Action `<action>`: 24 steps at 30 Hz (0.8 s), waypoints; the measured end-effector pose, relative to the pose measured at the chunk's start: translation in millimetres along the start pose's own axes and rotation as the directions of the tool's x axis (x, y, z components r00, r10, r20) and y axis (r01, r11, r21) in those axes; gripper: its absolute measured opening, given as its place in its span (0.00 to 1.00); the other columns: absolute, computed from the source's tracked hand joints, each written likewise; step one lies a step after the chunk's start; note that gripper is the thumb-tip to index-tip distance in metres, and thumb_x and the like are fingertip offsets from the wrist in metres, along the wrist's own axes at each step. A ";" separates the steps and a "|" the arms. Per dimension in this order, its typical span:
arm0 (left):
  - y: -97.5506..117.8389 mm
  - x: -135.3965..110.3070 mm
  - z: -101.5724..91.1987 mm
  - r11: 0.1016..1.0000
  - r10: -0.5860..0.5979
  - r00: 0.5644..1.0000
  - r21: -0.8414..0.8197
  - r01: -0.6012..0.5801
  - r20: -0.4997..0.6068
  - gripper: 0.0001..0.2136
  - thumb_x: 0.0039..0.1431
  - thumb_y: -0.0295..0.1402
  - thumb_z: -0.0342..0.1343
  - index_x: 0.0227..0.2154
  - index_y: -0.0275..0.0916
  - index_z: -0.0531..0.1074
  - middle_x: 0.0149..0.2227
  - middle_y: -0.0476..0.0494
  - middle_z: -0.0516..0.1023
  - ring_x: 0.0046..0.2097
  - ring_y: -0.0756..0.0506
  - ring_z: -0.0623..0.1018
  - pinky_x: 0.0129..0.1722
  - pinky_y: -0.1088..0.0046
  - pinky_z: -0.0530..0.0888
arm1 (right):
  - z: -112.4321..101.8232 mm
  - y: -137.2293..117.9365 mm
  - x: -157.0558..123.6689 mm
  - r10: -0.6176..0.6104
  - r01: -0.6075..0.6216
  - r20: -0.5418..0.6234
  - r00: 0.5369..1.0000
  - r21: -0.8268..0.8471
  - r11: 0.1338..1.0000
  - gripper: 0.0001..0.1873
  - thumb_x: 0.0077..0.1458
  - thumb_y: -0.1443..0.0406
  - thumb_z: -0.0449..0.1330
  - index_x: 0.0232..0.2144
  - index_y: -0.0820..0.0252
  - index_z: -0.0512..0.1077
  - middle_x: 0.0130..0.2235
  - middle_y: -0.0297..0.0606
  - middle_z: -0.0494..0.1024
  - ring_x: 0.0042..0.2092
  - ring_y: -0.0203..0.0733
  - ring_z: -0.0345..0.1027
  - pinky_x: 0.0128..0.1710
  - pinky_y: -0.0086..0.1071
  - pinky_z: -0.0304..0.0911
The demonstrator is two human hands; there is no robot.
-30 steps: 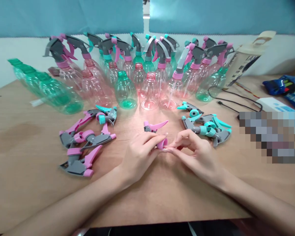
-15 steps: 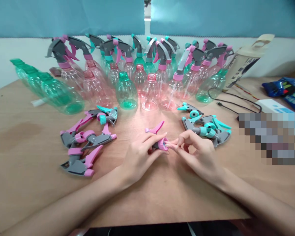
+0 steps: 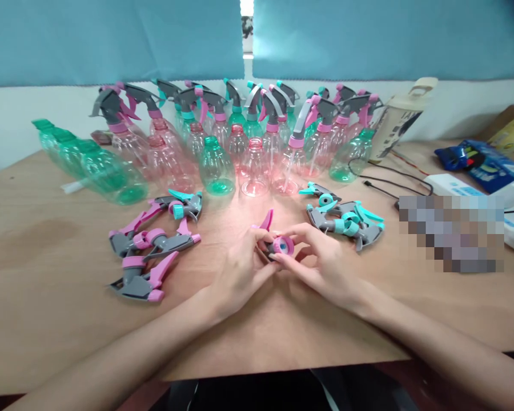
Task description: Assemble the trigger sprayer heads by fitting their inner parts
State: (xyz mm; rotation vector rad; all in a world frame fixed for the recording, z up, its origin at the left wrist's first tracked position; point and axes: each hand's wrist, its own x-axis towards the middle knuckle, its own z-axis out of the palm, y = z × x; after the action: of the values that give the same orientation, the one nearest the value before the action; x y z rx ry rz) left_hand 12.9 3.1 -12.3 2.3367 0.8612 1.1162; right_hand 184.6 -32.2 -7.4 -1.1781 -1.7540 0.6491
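A grey-and-pink trigger spray head is held between both hands over the middle of the table, its pink collar opening turned toward me. Something pale bluish shows inside that collar. Fingers of my left hand are closed round the grey body, below the upright pink lever. The thumb and fingers of my right hand grip the collar from the other side. Loose pink-and-grey spray heads lie to the left of my hands. Turquoise-and-grey spray heads lie to the right.
Behind stand several clear bottles, green and pink, many fitted with spray heads. Green bottles lean at the left. To the right are a cream flask, a black cable, a blue packet and a blurred-out patch.
My right fingers have shifted from pinching at the collar's mouth to gripping round the collar. The spray head has turned so its opening faces me more. The camera view has shifted slightly.
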 end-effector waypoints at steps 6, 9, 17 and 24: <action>14.6 5.5 -17.8 0.990 0.103 0.989 0.108 -0.092 -0.104 0.06 0.57 0.28 0.58 0.37 0.38 0.68 0.42 0.43 0.74 0.35 0.50 0.75 0.34 0.74 0.75 | -32.0 -0.2 7.0 0.094 -0.086 -0.176 0.980 0.049 0.995 0.16 0.53 0.59 0.62 0.43 0.57 0.68 0.42 0.40 0.74 0.38 0.42 0.73 0.29 0.34 0.73; 17.5 -0.7 -31.4 0.982 0.099 0.979 0.174 -0.068 -0.176 0.02 0.58 0.27 0.56 0.34 0.37 0.69 0.39 0.46 0.74 0.30 0.53 0.73 0.29 0.77 0.74 | -58.5 3.4 5.6 0.167 -0.133 -0.304 0.938 0.130 0.983 0.15 0.51 0.58 0.64 0.39 0.57 0.69 0.39 0.38 0.75 0.37 0.43 0.74 0.30 0.35 0.74; 15.0 -21.4 -44.2 0.949 0.049 0.998 0.312 -0.033 -0.043 0.03 0.60 0.26 0.52 0.35 0.38 0.70 0.37 0.45 0.73 0.34 0.50 0.74 0.33 0.74 0.75 | -97.6 31.3 0.3 0.234 -0.249 -0.472 0.850 0.030 0.968 0.16 0.49 0.57 0.65 0.38 0.57 0.69 0.42 0.42 0.77 0.45 0.49 0.73 0.46 0.45 0.70; 21.4 -27.7 -51.6 0.943 0.029 0.998 0.332 -0.008 -0.059 0.03 0.61 0.28 0.51 0.35 0.39 0.70 0.35 0.48 0.73 0.31 0.51 0.74 0.33 0.74 0.73 | -88.8 14.2 -14.8 0.214 -0.285 -0.258 0.942 -0.281 0.916 0.10 0.53 0.61 0.60 0.38 0.58 0.72 0.43 0.41 0.78 0.46 0.49 0.72 0.49 0.47 0.65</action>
State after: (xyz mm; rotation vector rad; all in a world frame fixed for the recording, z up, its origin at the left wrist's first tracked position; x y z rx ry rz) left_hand -34.2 -26.4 16.0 2.5940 1.1295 1.1316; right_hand 271.7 -44.8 16.2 -1.6523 -1.5643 0.3704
